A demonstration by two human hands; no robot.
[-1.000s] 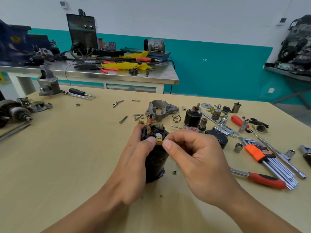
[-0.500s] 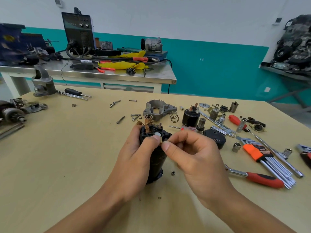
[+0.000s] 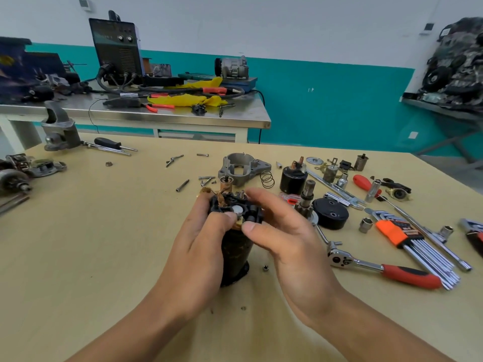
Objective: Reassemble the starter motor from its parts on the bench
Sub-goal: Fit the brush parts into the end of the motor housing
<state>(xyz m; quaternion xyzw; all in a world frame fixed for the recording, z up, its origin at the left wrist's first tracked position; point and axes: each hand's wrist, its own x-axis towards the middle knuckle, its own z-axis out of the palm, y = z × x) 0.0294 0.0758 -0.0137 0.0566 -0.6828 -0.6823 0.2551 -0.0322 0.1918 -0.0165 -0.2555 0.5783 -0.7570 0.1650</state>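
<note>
Black, grimy motor (image 3: 235,253) stands upright on the surface (image 3: 91,244) (copper braids (image 3: 220,202) poking from its top); left hand (image 3: 198,246) grips its body, right hand (image 3: 287,239) pinches its top.

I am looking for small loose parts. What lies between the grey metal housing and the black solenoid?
A thin coil spring lies between the grey metal housing and the black solenoid, as the head view shows.

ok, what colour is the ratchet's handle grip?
Red, with a dark strip: the ratchet handle lies right of the starter motor. Head view.
</note>
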